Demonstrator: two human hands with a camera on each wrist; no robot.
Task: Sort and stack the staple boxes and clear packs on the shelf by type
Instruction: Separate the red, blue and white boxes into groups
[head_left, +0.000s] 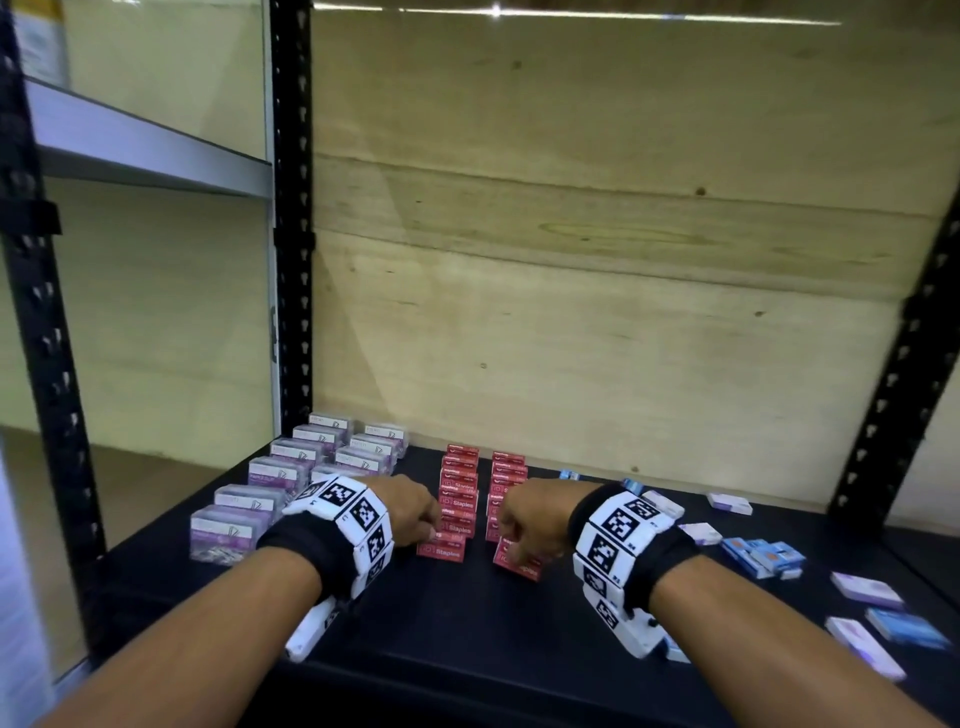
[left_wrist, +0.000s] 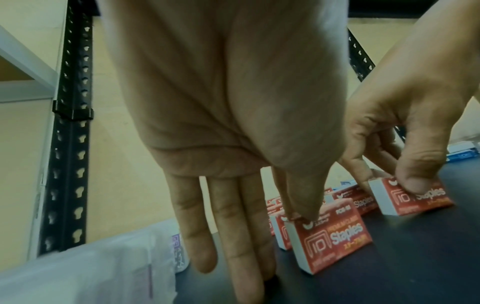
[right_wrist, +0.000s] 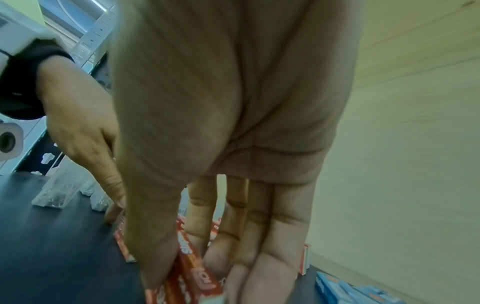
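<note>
Two rows of red staple boxes (head_left: 460, 488) run front to back on the black shelf (head_left: 467, 623). My left hand (head_left: 432, 526) pinches the top corner of the front red box of the left row (left_wrist: 332, 236) between thumb and index finger; its other fingers hang straight. My right hand (head_left: 511, 543) grips a tilted red box (head_left: 519, 562) at the front of the right row, thumb on one face and fingers on the other (right_wrist: 192, 273). Clear packs (head_left: 291, 467) stand in two rows at the left.
Blue boxes (head_left: 763, 556) and white-purple boxes (head_left: 866, 590) lie scattered on the shelf's right side. Black slotted uprights (head_left: 293, 260) frame the bay, with a plywood back wall (head_left: 597, 286). Bare black shelf lies in front of the red rows.
</note>
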